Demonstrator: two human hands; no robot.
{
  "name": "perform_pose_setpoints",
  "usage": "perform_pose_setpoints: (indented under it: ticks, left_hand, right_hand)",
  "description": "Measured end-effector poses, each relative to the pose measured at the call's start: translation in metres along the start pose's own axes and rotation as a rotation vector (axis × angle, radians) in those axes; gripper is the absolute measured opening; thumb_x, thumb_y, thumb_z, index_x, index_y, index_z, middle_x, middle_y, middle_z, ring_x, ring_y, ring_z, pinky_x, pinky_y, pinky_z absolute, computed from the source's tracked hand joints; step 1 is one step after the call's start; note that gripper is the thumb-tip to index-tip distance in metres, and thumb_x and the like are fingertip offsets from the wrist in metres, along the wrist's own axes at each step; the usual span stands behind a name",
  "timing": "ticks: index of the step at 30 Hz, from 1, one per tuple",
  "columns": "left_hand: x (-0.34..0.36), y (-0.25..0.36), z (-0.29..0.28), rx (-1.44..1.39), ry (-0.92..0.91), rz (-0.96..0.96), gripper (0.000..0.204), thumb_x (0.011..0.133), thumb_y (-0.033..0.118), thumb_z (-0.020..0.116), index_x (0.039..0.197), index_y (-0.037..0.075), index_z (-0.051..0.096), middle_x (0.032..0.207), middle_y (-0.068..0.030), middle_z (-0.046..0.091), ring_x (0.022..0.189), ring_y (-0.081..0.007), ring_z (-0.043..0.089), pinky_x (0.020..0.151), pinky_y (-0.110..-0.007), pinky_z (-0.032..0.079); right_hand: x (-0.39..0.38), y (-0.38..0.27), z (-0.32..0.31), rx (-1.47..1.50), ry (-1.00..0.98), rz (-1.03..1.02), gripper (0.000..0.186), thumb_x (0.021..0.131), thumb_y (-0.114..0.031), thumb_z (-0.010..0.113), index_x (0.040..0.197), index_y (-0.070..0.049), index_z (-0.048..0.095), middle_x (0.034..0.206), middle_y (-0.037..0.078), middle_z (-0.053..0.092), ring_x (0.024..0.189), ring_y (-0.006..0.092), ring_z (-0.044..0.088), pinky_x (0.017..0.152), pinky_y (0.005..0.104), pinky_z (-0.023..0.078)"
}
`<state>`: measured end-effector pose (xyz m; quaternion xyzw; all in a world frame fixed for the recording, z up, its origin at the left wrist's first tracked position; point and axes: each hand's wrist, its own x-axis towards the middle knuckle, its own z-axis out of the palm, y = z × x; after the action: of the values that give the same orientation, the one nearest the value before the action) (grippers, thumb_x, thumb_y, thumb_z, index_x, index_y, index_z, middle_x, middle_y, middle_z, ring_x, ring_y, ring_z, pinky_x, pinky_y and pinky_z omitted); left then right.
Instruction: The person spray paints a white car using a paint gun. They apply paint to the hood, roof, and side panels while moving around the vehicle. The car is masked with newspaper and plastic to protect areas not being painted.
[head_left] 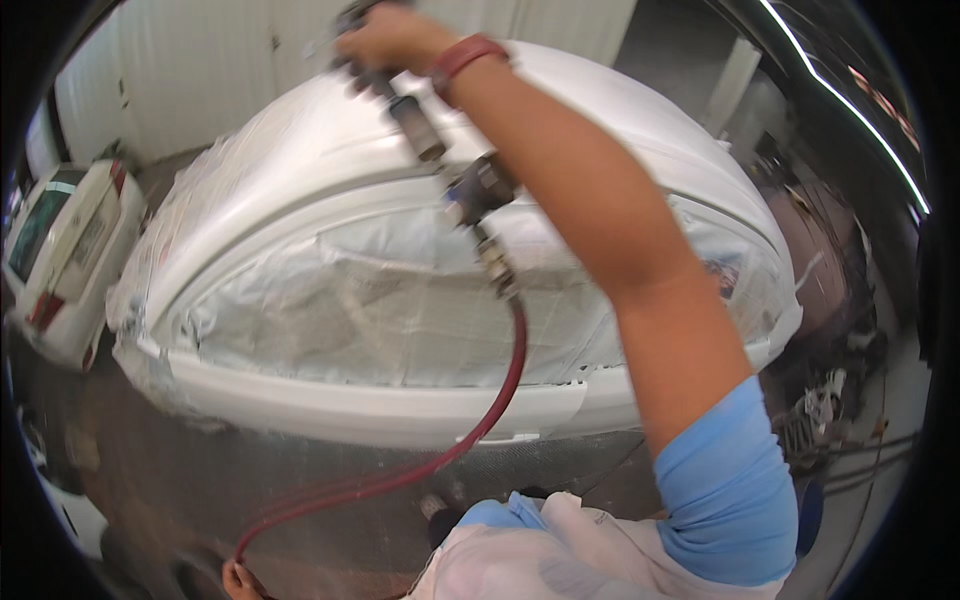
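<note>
My right hand (390,42), raised at the far top of the head view, is wrapped round the dark grip of a spray gun (415,128), blurred by motion. A round dark regulator (480,188) with metal fittings hangs beneath the grip. From it a dark red air hose (510,375) curves down to the lower left. There my left hand (240,580) pinches the hose near the lower edge. In front of me stands a car body with a glossy white roof (610,110). Translucent masking film (390,310) covers its side window opening. My right arm crosses over the car.
Another white car (80,250) is parked at the left. Pale wall panels (190,70) rise behind. At the right lie cables and mixed parts (820,400) beside a dull pinkish panel (805,250). Dark floor (300,455) shows between me and the car.
</note>
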<state>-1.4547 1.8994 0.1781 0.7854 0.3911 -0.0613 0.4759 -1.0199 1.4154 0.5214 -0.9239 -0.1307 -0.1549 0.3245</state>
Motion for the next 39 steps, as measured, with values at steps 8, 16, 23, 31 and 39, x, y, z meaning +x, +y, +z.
perform_pose_setpoints:
  ticks: [8,16,23,31,39]
  left_hand:
    - [0.049,-0.014,0.031,0.016,-0.206,0.046,0.074,0.107,0.053,0.052,0.162,0.007,0.033,0.164,-0.0221,0.039,0.149,-0.0395,0.04,0.12,-0.051,0.036]
    - [0.017,0.027,0.123,-0.008,-0.54,0.511,0.042,0.107,0.03,0.063,0.136,0.0,0.064,0.103,-0.0037,0.067,0.083,-0.0138,0.055,0.074,-0.03,0.046]
    - [-0.122,0.061,0.243,-0.122,-0.634,0.585,0.031,0.097,0.029,0.074,0.112,0.003,0.07,0.08,0.0031,0.058,0.063,-0.006,0.046,0.056,-0.024,0.035]
    - [-0.276,0.081,0.347,-0.083,-0.75,0.607,0.021,0.097,0.022,0.076,0.102,0.001,0.073,0.066,0.0086,0.05,0.056,-0.0008,0.038,0.049,-0.021,0.028]
    - [-0.361,0.09,0.396,-0.017,-0.855,0.618,0.028,0.098,0.026,0.076,0.107,0.0,0.072,0.069,0.0084,0.051,0.057,-0.0008,0.038,0.05,-0.021,0.028]
  right_hand:
    - [-0.104,-0.005,-0.026,0.457,-0.152,0.012,0.027,0.094,-0.017,0.061,0.096,0.009,0.07,0.083,0.016,0.076,0.069,0.0237,0.076,0.06,0.0363,0.061]
    - [-0.26,0.105,-0.227,0.152,0.238,0.19,0.031,0.097,-0.024,0.064,0.109,0.004,0.071,0.088,0.013,0.072,0.072,0.0215,0.074,0.055,0.034,0.061]
    - [-0.423,0.234,-0.417,0.051,0.515,0.4,0.029,0.099,-0.028,0.066,0.113,-0.003,0.066,0.086,0.008,0.071,0.068,0.0175,0.071,0.055,0.0331,0.057]
    - [-0.581,0.386,-0.58,0.078,0.772,0.59,0.03,0.099,-0.027,0.066,0.111,0.0,0.066,0.085,0.009,0.071,0.07,0.0192,0.072,0.053,0.0327,0.054]
    - [-0.744,0.501,-0.683,0.024,1.067,0.729,0.025,0.099,-0.024,0.065,0.098,0.001,0.068,0.077,0.008,0.068,0.059,0.0198,0.066,0.047,0.0315,0.051]
